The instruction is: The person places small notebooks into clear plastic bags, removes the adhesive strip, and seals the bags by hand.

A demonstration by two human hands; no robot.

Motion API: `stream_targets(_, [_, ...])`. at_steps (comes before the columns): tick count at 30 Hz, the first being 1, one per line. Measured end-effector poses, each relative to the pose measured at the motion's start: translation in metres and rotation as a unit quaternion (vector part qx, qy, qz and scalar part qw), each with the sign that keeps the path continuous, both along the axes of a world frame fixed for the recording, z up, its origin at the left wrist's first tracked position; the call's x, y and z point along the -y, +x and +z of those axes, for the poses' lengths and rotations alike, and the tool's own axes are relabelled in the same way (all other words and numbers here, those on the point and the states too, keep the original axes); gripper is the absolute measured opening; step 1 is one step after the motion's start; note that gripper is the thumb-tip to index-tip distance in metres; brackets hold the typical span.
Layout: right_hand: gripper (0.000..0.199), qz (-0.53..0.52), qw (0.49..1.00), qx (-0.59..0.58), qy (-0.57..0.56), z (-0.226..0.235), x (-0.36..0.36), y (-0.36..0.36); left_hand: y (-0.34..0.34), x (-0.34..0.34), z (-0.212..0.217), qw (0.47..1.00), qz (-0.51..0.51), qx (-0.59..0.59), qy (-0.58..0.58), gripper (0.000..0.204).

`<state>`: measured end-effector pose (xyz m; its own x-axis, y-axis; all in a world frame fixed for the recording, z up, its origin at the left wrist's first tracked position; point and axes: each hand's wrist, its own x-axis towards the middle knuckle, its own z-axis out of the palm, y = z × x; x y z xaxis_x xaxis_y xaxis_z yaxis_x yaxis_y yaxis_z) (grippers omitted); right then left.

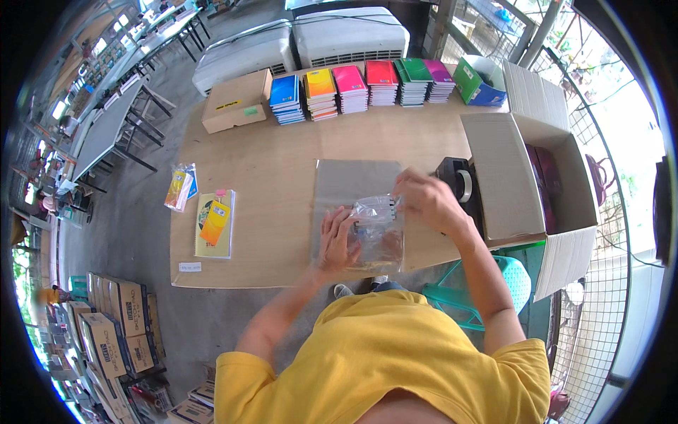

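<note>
In front of me a grey board (346,177) lies on the table, with a stack of clear plastic bags (378,244) on its near half. My left hand (335,239) rests on the bags' left side, fingers apart and laid flat. At the upper right corner of the bags is my right hand (432,201). Its fingers are bent and smeared by motion, so whether they pinch the plastic is unclear. Crumpled, shiny film (374,206) stands up a little between the two hands. A black tape dispenser (455,177) is just beyond my right hand.
Stacks of coloured notebooks (382,74) line the far edge, beside a closed carton (236,102) and a green-blue box (480,81). A large open carton (505,177) stands right. To the left lie a spiral notebook (224,244) and a bagged set (181,187). A turquoise stool (514,283) is below.
</note>
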<state>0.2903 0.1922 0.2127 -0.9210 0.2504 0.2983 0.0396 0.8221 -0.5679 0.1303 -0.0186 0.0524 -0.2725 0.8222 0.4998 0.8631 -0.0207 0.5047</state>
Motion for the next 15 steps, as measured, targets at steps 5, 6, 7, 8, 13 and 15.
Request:
stream_targets(5, [0.048,-0.060,0.996,-0.009,0.058,-0.010,0.018,-0.019,-0.015,0.000,-0.016,0.990,-0.011,0.066,0.126,0.076])
stream_targets(6, [0.049,-0.070,0.995,-0.002,0.075,-0.015,0.018,-0.024,-0.009,-0.001,-0.023,0.986,0.007,0.105,0.131,0.075])
stream_targets(7, [0.050,-0.079,0.993,0.003,0.090,-0.018,0.018,-0.030,0.000,-0.001,-0.028,0.980,0.028,0.141,0.136,0.074])
stream_targets(8, [0.051,-0.087,0.991,0.007,0.106,-0.020,0.017,-0.033,0.007,-0.001,-0.032,0.973,0.049,0.176,0.140,0.074])
stream_targets(13, [0.049,0.017,0.990,0.099,0.095,0.000,0.017,-0.019,0.014,-0.002,-0.015,0.991,0.039,0.103,0.070,0.073])
stream_targets(15, [0.042,0.045,0.984,0.156,0.077,-0.001,0.011,-0.013,0.007,-0.002,-0.014,0.996,0.013,0.076,0.046,0.073])
